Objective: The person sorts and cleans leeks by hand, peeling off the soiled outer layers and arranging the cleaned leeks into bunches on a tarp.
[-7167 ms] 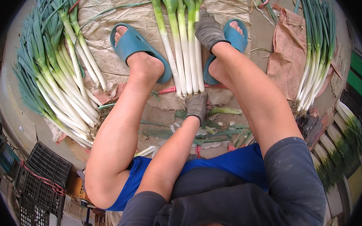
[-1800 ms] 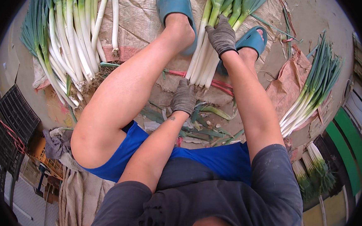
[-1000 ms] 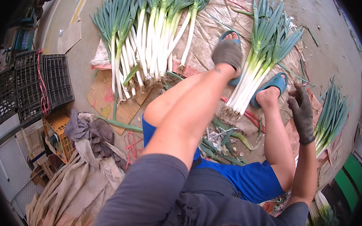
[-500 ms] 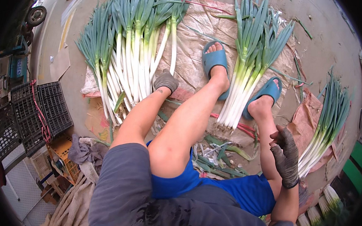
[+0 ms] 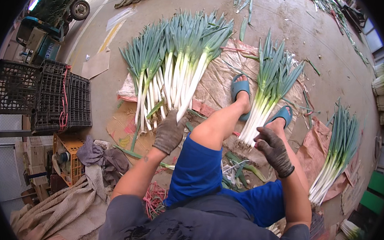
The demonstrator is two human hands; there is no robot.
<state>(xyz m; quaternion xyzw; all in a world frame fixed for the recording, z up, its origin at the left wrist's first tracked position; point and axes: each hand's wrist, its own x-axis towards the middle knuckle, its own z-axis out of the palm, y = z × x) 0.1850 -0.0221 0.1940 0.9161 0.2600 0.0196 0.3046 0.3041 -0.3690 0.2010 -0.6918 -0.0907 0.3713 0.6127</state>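
Note:
My left hand (image 5: pixel 169 132), in a dark knit work glove, is closed around the white root end of a leek (image 5: pixel 193 88) at the near side of a wide pile of leeks (image 5: pixel 171 66). Its palm side is hidden. My right hand (image 5: pixel 274 151), gloved too, is raised with its fingers half bent and thumb apart, nothing visible in it. Just beyond it, a smaller bunch of leeks (image 5: pixel 264 93) lies between my two sandalled feet, roots toward me.
Stained sacking (image 5: pixel 216 84) lies under the leeks. Another leek bunch (image 5: pixel 335 155) rests at the right on a pinkish sack (image 5: pixel 309 149). Black crates (image 5: pixel 79 100), an orange crate (image 5: pixel 69 150) and cloths (image 5: pixel 86 197) stand at the left. Red twine (image 5: pixel 154 199) and leaf scraps (image 5: pixel 241 171) surround my legs.
The view has shifted, and the left hand has drawn back toward me with a leek's root end in its grip. The right hand has moved left and forward, toward the middle bunch.

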